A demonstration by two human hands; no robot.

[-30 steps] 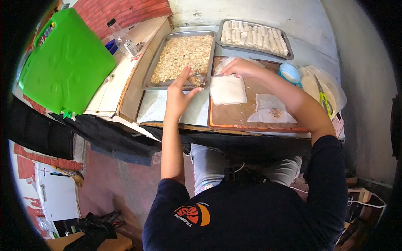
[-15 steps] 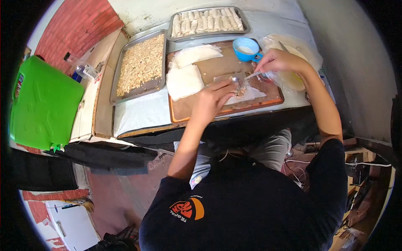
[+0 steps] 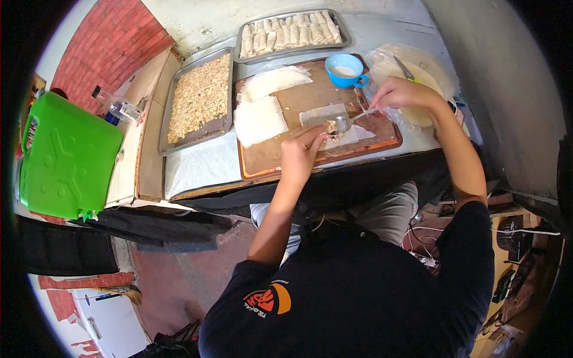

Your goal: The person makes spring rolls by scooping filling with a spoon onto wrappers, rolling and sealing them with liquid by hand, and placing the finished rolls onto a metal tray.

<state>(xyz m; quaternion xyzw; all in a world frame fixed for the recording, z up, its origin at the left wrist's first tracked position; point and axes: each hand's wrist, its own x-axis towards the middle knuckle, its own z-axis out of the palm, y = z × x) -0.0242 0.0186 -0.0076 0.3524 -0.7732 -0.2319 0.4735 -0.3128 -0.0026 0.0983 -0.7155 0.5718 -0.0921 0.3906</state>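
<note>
1. Curving over the cutting board (image 3: 322, 93), the left hand (image 3: 301, 152) is beside chopped filling (image 3: 330, 126); its grip I cannot tell.
2. On the board's near right lies a spring-roll wrapper (image 3: 358, 135).
3. Above the board, the right hand (image 3: 403, 94) pinches a spoon (image 3: 344, 123).
4. Spring rolls (image 3: 291, 33) fill a tray (image 3: 291, 54) beyond the board.

Dark shirt (image 3: 352, 292): seemingly "TROPAL" (rest unclear); bottle label (image 3: 129, 111) illegible
</note>
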